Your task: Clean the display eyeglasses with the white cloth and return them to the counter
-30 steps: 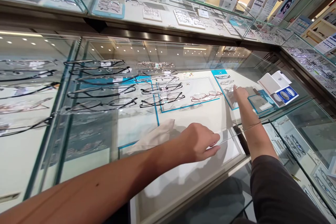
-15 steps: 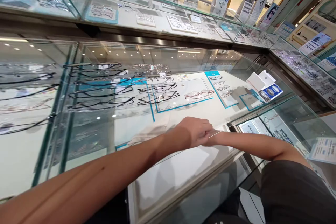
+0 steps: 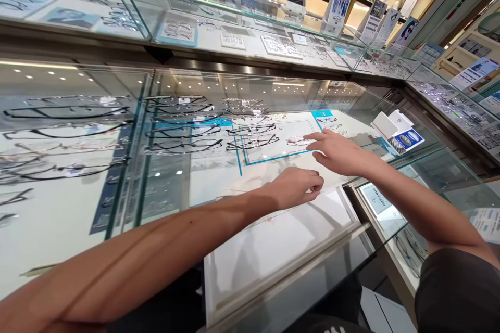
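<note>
"So which hand is nearer the pink-tinted eyeglasses (image 3: 296,141) on the glass table (image 3: 219,171)?"

"The right hand (image 3: 336,152), its grip wide; the pair lies off its fingertips to the left, long axis side to side, contact unclear."

"And the left hand (image 3: 297,187)?"

"Curled, on the near side; whether it holds anything, I cannot tell."

The spectacles are carried by a glass worktop (image 3: 250,179). To the left of the pink-rimmed glasses (image 3: 296,141), dark-rimmed glasses (image 3: 183,145) are laid in rows; to their right, beyond smaller glasses (image 3: 327,120), a white-and-blue box (image 3: 406,140) is placed.
</note>
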### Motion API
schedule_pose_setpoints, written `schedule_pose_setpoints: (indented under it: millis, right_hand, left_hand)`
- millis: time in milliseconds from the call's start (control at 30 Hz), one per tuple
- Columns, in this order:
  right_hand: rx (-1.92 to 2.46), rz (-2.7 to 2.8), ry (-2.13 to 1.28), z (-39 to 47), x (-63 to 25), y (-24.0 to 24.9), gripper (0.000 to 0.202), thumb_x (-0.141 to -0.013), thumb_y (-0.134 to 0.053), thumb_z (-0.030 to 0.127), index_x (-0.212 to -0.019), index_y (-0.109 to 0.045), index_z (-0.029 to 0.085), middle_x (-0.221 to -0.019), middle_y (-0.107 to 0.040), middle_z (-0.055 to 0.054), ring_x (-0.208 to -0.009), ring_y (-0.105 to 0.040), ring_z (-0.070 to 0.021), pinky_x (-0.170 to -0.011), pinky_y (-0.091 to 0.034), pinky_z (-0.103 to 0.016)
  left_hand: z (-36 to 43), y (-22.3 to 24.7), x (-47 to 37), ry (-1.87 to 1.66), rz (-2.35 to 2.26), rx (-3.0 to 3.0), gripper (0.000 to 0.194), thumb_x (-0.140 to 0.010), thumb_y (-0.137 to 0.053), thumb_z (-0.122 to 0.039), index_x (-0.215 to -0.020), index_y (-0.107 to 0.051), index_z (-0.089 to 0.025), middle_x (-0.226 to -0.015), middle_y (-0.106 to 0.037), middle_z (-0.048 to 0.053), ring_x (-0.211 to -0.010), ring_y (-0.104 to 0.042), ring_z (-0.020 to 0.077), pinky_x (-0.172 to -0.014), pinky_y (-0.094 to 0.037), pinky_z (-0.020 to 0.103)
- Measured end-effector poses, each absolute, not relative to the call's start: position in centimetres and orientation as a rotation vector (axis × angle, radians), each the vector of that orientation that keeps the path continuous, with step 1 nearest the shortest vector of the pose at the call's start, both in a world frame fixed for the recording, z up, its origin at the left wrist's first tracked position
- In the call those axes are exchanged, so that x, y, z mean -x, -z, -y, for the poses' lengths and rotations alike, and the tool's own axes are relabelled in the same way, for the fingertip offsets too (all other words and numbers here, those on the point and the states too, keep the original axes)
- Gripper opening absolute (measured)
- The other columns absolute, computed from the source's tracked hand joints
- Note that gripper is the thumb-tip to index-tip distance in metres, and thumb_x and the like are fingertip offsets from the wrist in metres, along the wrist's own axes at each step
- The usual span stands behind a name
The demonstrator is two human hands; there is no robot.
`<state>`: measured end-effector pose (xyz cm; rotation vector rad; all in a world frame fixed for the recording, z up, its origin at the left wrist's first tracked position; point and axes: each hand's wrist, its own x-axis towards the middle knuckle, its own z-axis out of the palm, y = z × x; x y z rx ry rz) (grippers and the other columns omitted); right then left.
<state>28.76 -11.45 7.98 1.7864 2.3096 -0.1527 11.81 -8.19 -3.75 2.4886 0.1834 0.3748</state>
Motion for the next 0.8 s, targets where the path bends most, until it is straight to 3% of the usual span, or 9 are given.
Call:
schedule_pose_setpoints:
  millis: [200, 367, 467, 633, 700, 800]
  right_hand:
    - [-1.805, -2.134, 0.059, 8.6, -28.7, -5.1, 0.048, -0.099, -0.039, 0.013, -0.131, -0.075, 0.018, -0.157, -0.062, -0.007, -0.124, -0.060, -0.0344, -0.098, -0.049, -0.048]
    - [-1.870, -2.112, 0.140, 9.1, -29.5, -5.7, 0.049, -0.100, -0.037, 0.012, -0.131, -0.074, 0.016, -0.154, -0.065, -0.008, -0.128, -0.061, -0.0337, -0.107, -0.049, -0.049]
    - [-1.895, -2.252, 0.313, 12.5, -32.1, -9.2, 0.045, -0.103, -0.041, 0.020, -0.135, -0.073, 0.016, -0.150, -0.067, -0.010, -0.137, -0.060, -0.0311, -0.118, -0.046, -0.048]
    - [-1.713, -2.210, 0.957, 20.8, -35.4, -15.5, 0.043, -0.107, -0.049, 0.050, -0.134, -0.076, 0.030, -0.138, -0.075, -0.003, -0.126, -0.071, -0.0246, -0.108, -0.056, -0.037]
    - [-1.634, -2.110, 1.109, 22.9, -35.0, -14.8, 0.045, -0.106, -0.051, 0.053, -0.135, -0.076, 0.029, -0.137, -0.075, -0.005, -0.124, -0.072, -0.0253, -0.107, -0.057, -0.037]
    - [-1.519, -2.051, 1.135, 23.9, -33.5, -9.7, 0.048, -0.103, -0.055, 0.053, -0.134, -0.076, 0.023, -0.138, -0.074, -0.012, -0.122, -0.071, -0.0283, -0.107, -0.055, -0.040]
  left_hand:
    - [8.5, 2.8, -11.7, -0.337, -0.110, -2.498, 0.013, -0.090, -0.053, -0.015, -0.078, -0.054, -0.020, -0.086, -0.071, 0.000, -0.071, -0.057, 0.0133, -0.062, -0.032, 0.028]
    - [8.6, 2.5, -11.8, -0.268, -0.087, -2.500, 0.017, -0.091, -0.057, -0.018, -0.076, -0.050, -0.021, -0.080, -0.068, -0.001, -0.068, -0.053, 0.0135, -0.061, -0.029, 0.029]
    - [8.6, 2.3, -11.8, -0.221, -0.117, -2.487, 0.026, -0.096, -0.058, -0.026, -0.073, -0.046, -0.021, -0.073, -0.065, -0.001, -0.067, -0.053, 0.0148, -0.062, -0.029, 0.029]
    - [8.5, 2.1, -11.9, -0.140, -0.172, -2.486, 0.035, -0.104, -0.052, -0.039, -0.075, -0.043, -0.022, -0.069, -0.061, 0.000, -0.065, -0.051, 0.0165, -0.062, -0.026, 0.030]
    - [8.4, 2.0, -11.9, -0.114, -0.188, -2.487, 0.036, -0.105, -0.052, -0.043, -0.076, -0.043, -0.022, -0.070, -0.061, 0.000, -0.066, -0.052, 0.0170, -0.062, -0.025, 0.030]
    - [8.4, 2.0, -11.9, -0.091, -0.199, -2.479, 0.037, -0.105, -0.053, -0.046, -0.078, -0.046, -0.022, -0.072, -0.063, 0.000, -0.068, -0.053, 0.0171, -0.063, -0.027, 0.030]
